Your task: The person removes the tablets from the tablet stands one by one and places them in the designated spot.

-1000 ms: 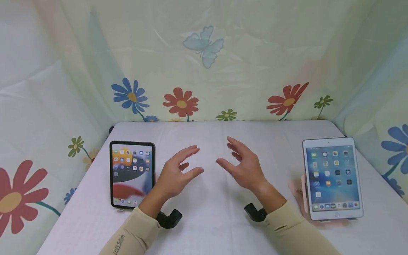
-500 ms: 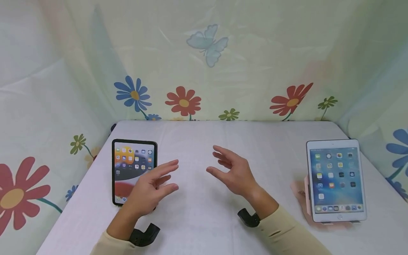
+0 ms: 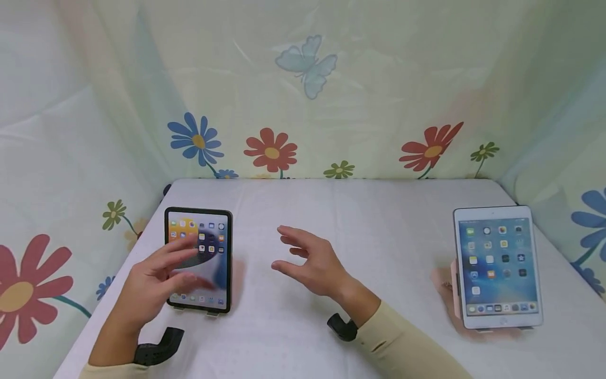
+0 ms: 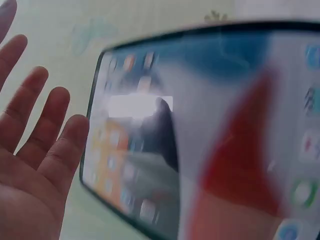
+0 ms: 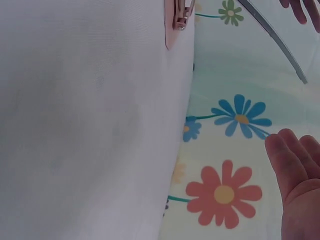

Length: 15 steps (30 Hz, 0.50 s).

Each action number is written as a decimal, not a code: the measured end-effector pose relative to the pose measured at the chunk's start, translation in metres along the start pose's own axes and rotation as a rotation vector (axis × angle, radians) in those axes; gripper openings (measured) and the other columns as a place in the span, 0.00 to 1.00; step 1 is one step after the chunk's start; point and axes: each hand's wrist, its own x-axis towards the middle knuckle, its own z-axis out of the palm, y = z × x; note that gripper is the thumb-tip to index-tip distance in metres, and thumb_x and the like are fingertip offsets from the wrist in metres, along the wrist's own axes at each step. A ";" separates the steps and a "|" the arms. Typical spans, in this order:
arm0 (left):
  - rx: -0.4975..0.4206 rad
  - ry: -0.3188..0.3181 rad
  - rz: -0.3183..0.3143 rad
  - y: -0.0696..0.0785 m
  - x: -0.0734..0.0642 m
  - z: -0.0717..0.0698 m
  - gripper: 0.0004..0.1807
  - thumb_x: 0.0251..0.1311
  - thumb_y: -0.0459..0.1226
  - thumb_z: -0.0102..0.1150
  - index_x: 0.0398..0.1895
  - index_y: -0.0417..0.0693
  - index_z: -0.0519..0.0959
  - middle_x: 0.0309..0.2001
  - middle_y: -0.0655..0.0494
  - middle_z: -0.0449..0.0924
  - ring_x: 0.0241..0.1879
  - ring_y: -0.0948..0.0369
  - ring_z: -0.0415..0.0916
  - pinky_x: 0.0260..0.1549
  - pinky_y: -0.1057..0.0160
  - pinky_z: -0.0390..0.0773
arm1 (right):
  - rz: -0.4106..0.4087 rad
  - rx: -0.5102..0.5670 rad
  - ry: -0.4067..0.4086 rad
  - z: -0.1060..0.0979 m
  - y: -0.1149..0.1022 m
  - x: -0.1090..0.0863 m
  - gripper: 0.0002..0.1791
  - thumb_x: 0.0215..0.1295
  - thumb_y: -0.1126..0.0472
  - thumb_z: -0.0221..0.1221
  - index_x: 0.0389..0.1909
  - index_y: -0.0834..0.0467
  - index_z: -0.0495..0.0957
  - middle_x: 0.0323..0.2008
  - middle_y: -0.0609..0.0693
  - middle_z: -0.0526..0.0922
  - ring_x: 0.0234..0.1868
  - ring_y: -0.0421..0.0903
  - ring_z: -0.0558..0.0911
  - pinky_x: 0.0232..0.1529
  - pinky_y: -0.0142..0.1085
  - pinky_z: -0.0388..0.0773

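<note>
A black-framed tablet (image 3: 218,273) stands propped at the left of the table, its screen lit with rows of app icons. My left hand (image 3: 153,281) is in front of its left side, fingers loosely extended, holding nothing and covering part of the screen. In the left wrist view the tablet (image 4: 195,135) fills much of the picture, with the spread fingers beside its edge. To the right of this tablet, my right hand (image 3: 317,266) hovers over the table with fingers apart and nothing in them. Its relaxed fingers (image 5: 287,165) also show in the right wrist view.
A white-framed tablet (image 3: 499,268) with a lit home screen leans on a pink stand (image 3: 455,287) at the right. White cloth covers the table (image 3: 379,221). A flowered curtain (image 3: 360,89) closes off the back and both sides.
Both hands have moved left. The left hand has come across in front of the black-framed tablet, and the right has left the middle of the table towards it. Neither tablet has shifted on the table.
</note>
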 end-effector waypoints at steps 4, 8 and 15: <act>0.094 0.081 -0.013 -0.008 0.004 -0.021 0.20 0.57 0.15 0.59 0.54 0.25 0.77 0.65 0.64 0.70 0.66 0.66 0.64 0.53 0.77 0.70 | 0.019 -0.003 -0.029 0.005 0.000 0.005 0.36 0.58 0.61 0.73 0.68 0.60 0.72 0.64 0.51 0.76 0.61 0.48 0.78 0.56 0.36 0.77; 0.170 0.121 -0.127 -0.021 0.008 -0.037 0.20 0.64 0.23 0.60 0.60 0.28 0.75 0.70 0.62 0.64 0.70 0.63 0.58 0.50 0.79 0.70 | 0.037 -0.007 -0.066 0.012 0.001 0.010 0.36 0.59 0.59 0.72 0.68 0.60 0.72 0.64 0.50 0.76 0.61 0.47 0.78 0.56 0.36 0.77; 0.138 0.008 -0.302 -0.049 0.012 -0.049 0.25 0.70 0.33 0.59 0.67 0.33 0.71 0.78 0.47 0.50 0.75 0.45 0.49 0.52 0.79 0.68 | 0.062 -0.004 -0.098 0.019 -0.001 0.015 0.34 0.59 0.58 0.72 0.67 0.58 0.74 0.64 0.48 0.77 0.59 0.47 0.79 0.55 0.37 0.78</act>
